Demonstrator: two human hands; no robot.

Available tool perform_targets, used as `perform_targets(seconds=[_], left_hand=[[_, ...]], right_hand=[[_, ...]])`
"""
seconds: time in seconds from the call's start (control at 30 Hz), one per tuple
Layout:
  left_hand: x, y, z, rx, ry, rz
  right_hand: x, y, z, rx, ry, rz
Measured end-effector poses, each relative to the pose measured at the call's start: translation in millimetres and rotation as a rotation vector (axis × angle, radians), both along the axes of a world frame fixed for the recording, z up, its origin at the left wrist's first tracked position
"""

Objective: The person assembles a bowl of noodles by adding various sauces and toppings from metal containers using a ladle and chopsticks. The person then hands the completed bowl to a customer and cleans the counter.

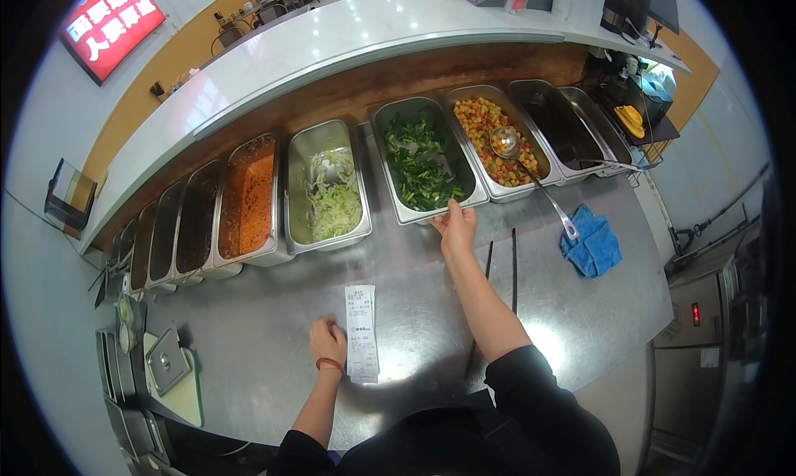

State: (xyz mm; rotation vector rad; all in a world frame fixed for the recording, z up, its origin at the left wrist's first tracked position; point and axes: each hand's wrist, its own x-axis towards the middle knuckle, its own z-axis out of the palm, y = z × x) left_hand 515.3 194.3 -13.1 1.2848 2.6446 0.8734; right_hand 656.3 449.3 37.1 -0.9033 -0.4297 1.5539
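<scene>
Head view: right hand (457,225) grips the greens pan (424,161) rim, fingertips hidden; left hand (327,341) fisted beside receipt (361,343).

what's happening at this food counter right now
A person stands at a steel counter lined with food pans. Their right hand grips the near rim of the pan of leafy greens. Their left hand rests on the counter beside a paper receipt. A ladle sits in the neighbouring pan of diced vegetables.

receipt (361,332): on counter (431,310), right of my left hand (327,341)
greens pan (424,158): behind my right hand (456,225)
cloth (591,244): far right
</scene>
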Motion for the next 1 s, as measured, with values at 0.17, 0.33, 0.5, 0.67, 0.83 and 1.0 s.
perform_targets(seconds=[0.17,0.33,0.5,0.67,0.83,1.0], left_hand=[[-0.9,-0.5,-0.6,0.002,-0.005,-0.006],[0.8,-1.0,1.7,0.01,-0.023,0.004],[0.2,0.3,2.1,-0.052,-0.031,0.0],[-1.3,-0.2,-0.4,-0.041,-0.004,0.004],[-1.3,-0.3,-0.9,-0.008,-0.027,-0.005],[-2.0,1.1,-3.3,-0.01,-0.018,0.012]], right_hand=[[-0.3,-1.0,1.3,0.001,-0.001,0.002],[-0.4,-3.1,2.5,0.004,0.001,0.005],[-1.2,-2.6,-1.0,-0.021,-0.018,0.002],[-14.8,-29.9,-13.1,-0.052,-0.026,0.126],[-67.8,-79.6,-18.9,-0.121,-0.076,0.596],[-115.5,-85.5,-4.1,-0.209,0.04,0.615]])
